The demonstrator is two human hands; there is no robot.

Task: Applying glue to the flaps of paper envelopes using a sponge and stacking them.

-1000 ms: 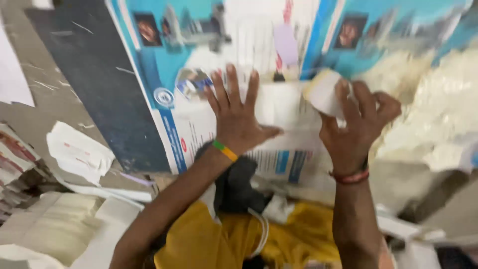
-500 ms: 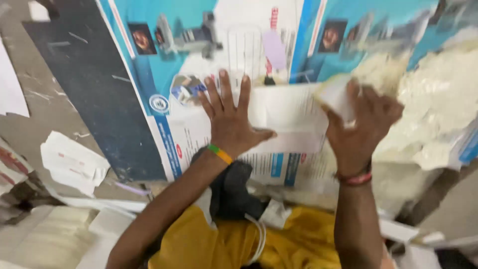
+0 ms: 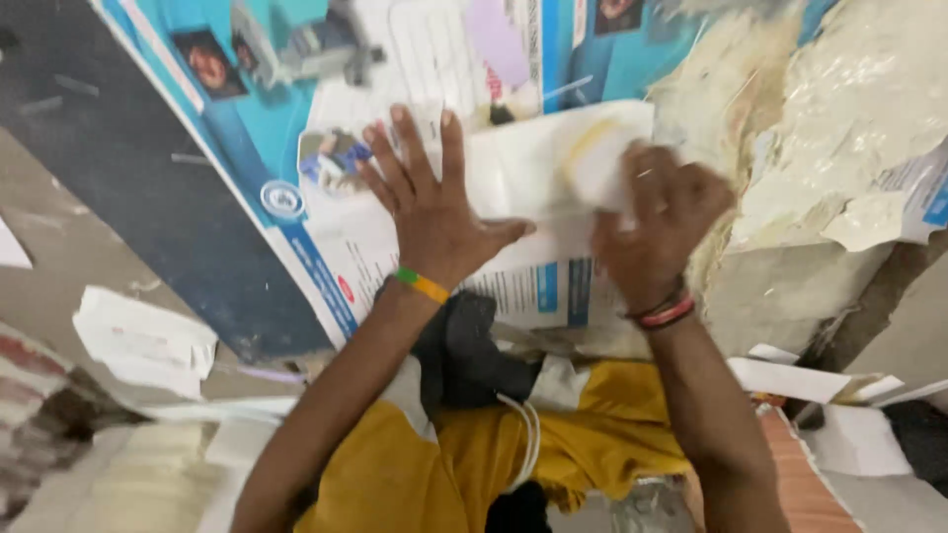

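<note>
Currently your left hand (image 3: 434,217) lies flat and fully spread on the white paper sheet (image 3: 513,188), fingers fanned, palm pressing it onto the big blue-and-white printed board (image 3: 296,207). Your right hand (image 3: 657,222) is curled over a small pale wad (image 3: 602,163), cloth or folded paper, blur prevents telling which, bearing it down on the sheet's right part. The two hands are apart, with a strip of bare sheet between them. The sheet lies across the middle of the board, its right end just beside the crusted, peeling yellowish patch (image 3: 790,128). Judgement: this looks like smoothing or rubbing the sheet down onto the board. To do it well, keep your left palm planted as the anchor so the sheet cannot creep, and work the wad in strokes leading away from that palm toward the free edge, so any slack is driven out rather than trapped. Keep pressure even; the sheet looks thin and may crease or tear near the rough patch. Loose paper scraps (image 3: 143,336) lie at the lower left, and yellow cloth (image 3: 494,454) is bunched below your forearms, touching neither hand.
</note>
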